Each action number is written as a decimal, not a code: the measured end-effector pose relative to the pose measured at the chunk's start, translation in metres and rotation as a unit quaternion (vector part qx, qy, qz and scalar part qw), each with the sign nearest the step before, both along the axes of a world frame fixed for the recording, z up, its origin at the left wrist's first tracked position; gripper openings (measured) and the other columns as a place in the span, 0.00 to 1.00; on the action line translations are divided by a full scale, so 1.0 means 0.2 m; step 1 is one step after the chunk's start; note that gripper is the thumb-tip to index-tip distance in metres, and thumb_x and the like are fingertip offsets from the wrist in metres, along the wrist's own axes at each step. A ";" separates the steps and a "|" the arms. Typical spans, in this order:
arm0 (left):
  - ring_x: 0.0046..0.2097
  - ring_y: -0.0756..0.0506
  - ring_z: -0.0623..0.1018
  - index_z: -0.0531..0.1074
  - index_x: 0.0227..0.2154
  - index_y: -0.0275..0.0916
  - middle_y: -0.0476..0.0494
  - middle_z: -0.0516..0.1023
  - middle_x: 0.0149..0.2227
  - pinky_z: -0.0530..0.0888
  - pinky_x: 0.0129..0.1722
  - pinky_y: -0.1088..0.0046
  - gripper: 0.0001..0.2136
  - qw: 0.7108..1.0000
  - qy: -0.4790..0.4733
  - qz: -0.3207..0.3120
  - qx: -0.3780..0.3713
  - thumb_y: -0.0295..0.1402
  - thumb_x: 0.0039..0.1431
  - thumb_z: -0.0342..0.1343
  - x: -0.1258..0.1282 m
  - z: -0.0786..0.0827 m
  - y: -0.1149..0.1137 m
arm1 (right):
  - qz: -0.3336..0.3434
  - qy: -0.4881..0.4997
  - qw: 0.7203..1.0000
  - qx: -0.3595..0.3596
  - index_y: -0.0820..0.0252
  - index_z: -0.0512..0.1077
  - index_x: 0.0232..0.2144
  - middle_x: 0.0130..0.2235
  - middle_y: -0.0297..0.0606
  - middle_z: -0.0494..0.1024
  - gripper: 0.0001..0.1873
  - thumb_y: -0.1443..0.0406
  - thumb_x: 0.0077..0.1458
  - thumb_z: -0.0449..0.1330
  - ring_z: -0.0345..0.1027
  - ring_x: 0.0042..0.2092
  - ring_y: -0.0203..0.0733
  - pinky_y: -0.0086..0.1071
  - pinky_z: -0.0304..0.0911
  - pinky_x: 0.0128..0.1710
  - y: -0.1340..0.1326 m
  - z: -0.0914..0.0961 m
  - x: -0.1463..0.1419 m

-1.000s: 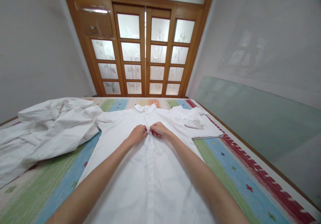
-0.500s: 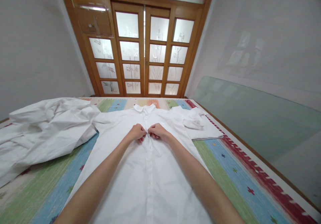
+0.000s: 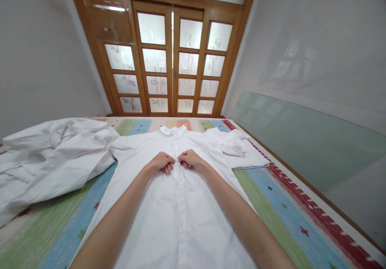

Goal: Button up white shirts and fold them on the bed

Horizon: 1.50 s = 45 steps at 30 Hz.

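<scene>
Backdrop is formed by grey-white walls [image 3: 322,31] and a wood-framed glass door [image 3: 176,80], its panes frosted with plant motifs. A striped cover [image 3: 57,208] in green, blue and dark red is spread below; on the right wall a pale green panel [image 3: 301,136] is seen. The white collared shirt [image 3: 157,216] is laid front up, mid-cover, collar [image 3: 173,131] toward the door. It is flanked on the left by a crumpled white fabric pile [image 3: 54,156], which is met by one sleeve, and on the right by a folded white cloth [image 3: 247,158]. Both shirt sides are crossed by the forearms. The left hand [image 3: 163,162] and right hand [image 3: 192,159] are placed close together at the placket [image 3: 182,220], below the collar; the fingers of both are curled and pinched on its fabric.

Any button there is hidden by the fingers. The shirt hem, fabric pile and cover are cut off by the picture edges. Where the sleeve ends and the pile begins is hard to make out, white on white. Whether a bench or bed is covered cannot be told.
</scene>
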<state>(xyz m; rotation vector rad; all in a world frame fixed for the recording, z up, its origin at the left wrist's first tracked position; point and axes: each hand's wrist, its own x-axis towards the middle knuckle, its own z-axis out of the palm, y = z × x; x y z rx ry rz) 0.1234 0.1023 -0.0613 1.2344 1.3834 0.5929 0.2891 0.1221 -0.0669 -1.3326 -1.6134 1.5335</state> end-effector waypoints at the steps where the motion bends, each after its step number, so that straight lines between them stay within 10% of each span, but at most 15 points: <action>1: 0.14 0.54 0.68 0.71 0.17 0.33 0.49 0.72 0.14 0.65 0.15 0.79 0.11 1.000 -0.003 0.004 0.000 0.27 0.53 0.56 0.00 0.00 0.00 | -0.002 -0.001 1.000 -0.001 0.63 0.67 0.15 0.10 0.27 0.64 0.11 0.72 0.47 0.55 0.48 0.11 0.26 0.22 0.40 0.10 0.00 0.00 0.00; 19: 0.14 0.53 0.68 0.68 0.16 0.34 0.49 0.70 0.12 0.67 0.18 0.79 0.12 0.999 0.033 0.034 0.007 0.25 0.54 0.51 0.06 0.02 -0.03 | -0.009 0.047 0.998 -0.052 0.65 0.68 0.18 0.15 0.31 0.70 0.12 0.73 0.49 0.51 0.49 0.12 0.25 0.23 0.38 0.10 0.01 0.01 -0.01; 36: 0.35 0.45 0.78 0.78 0.25 0.36 0.39 0.81 0.29 0.66 0.33 0.76 0.06 0.912 0.302 0.045 0.272 0.33 0.51 0.60 0.13 0.04 -0.10 | -0.018 0.047 0.997 -0.055 0.65 0.70 0.21 0.13 0.31 0.67 0.13 0.72 0.50 0.47 0.47 0.11 0.27 0.23 0.38 0.10 0.01 0.02 -0.01; 45: 0.26 0.48 0.74 0.77 0.18 0.35 0.46 0.74 0.15 0.62 0.27 0.77 0.14 0.927 0.271 0.043 0.255 0.37 0.53 0.58 0.10 0.04 -0.11 | -0.015 0.005 1.000 -0.025 0.65 0.71 0.20 0.13 0.28 0.65 0.13 0.72 0.49 0.48 0.46 0.11 0.27 0.24 0.38 0.10 -0.01 0.03 -0.02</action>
